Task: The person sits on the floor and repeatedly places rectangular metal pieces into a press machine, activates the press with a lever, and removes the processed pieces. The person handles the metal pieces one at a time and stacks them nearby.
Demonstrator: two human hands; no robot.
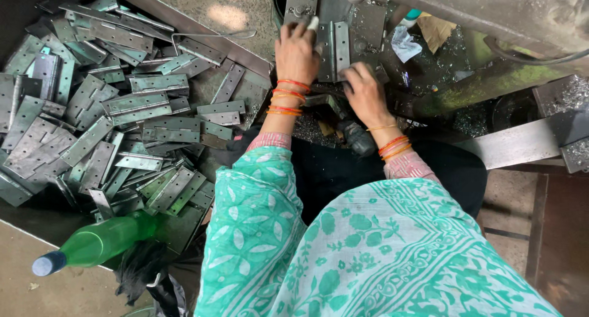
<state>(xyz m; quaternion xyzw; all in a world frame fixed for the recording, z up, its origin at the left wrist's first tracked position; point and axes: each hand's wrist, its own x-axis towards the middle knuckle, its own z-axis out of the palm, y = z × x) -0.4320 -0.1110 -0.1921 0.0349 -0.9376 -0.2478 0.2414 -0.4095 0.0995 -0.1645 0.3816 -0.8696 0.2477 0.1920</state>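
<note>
Head view: left hand (296, 52) and right hand (365, 95) both press a steel hinge (334, 50) flat, fingers closed on it; green bottle (98, 242) lies lower left.

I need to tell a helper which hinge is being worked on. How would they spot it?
Start at the dark machine bed at top centre. Both hands, left and right, touch one open grey metal hinge there. Unlike the heaped hinges on the left, it sits alone.
</note>
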